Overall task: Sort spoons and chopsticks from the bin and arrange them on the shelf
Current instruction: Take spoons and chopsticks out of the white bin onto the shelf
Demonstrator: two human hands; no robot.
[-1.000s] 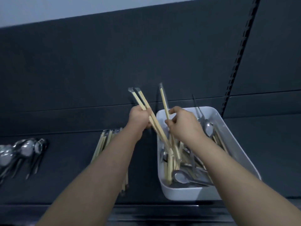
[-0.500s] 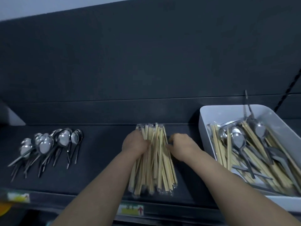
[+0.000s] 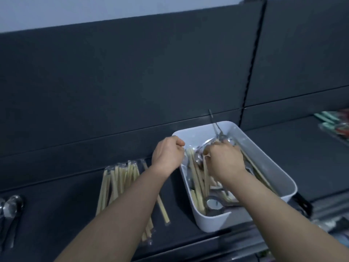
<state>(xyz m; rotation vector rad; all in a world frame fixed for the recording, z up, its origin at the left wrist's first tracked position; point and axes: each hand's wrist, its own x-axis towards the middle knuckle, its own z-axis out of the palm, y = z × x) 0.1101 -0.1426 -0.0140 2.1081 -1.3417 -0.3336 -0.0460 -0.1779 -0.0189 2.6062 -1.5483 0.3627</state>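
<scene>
A white bin (image 3: 279, 173) stands on the dark shelf (image 3: 56, 205) and holds mixed wooden chopsticks (image 3: 196, 178) and metal spoons (image 3: 213, 204). My right hand (image 3: 224, 159) reaches down into the bin, its fingers curled among the chopsticks and pinching one or two. My left hand (image 3: 167, 155) hovers at the bin's left rim with its fingers curled; whether it holds anything is hidden. Left of the bin lies a pile of sorted chopsticks (image 3: 117, 180), partly under my left forearm. Sorted spoons (image 3: 11, 205) lie at the far left edge.
A dark back panel rises behind the shelf, split by a black slotted upright (image 3: 252, 72). On the neighbouring shelf at the far right lie teal and red packaged items (image 3: 336, 125). A spoon handle (image 3: 212, 120) sticks up over the bin's far rim.
Both hands have left the chopstick pile on the shelf and moved right to the bin. The view has swung right, so the spoon row is now mostly out of frame.
</scene>
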